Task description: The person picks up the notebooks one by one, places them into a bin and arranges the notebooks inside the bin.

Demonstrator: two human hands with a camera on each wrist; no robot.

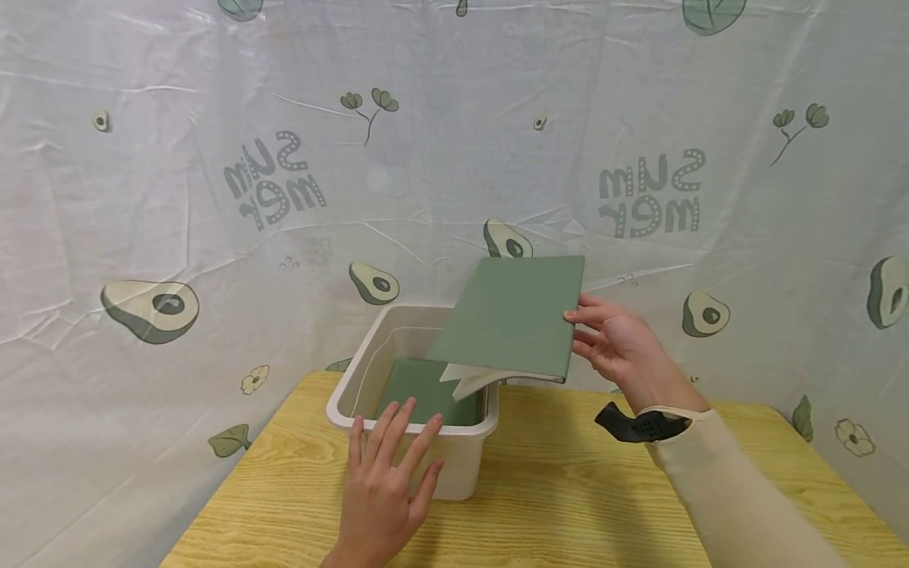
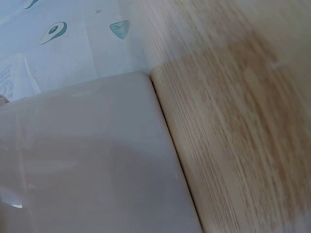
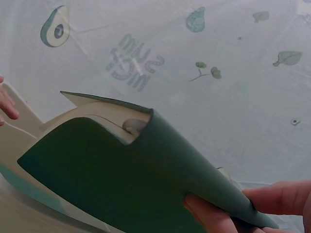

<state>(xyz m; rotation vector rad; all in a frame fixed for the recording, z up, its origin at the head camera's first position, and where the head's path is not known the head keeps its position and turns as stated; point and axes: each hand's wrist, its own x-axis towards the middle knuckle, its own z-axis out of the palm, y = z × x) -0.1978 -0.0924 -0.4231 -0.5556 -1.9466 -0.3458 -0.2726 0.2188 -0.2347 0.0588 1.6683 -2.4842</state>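
A green soft-cover notebook (image 1: pixel 518 315) hangs tilted over the right side of a white plastic bin (image 1: pixel 454 465). My right hand (image 1: pixel 618 343) pinches it by the spine, thumb on one cover and fingers on the other. In the right wrist view the notebook (image 3: pixel 112 170) sags partly open, its pale pages showing. Another green book or notebook (image 1: pixel 408 386) lies inside the bin. My left hand (image 1: pixel 387 473) rests its spread, fairly straight fingers at the bin's near rim. The left wrist view shows the bin's side wall (image 2: pixel 97 160) but not the hand clearly.
The bin stands on a yellow wood-grain table (image 1: pixel 568 489). Behind the table hangs a pale curtain (image 1: pixel 440 173) printed with avocados and lettering. A black strap (image 1: pixel 642 426) circles my right wrist.
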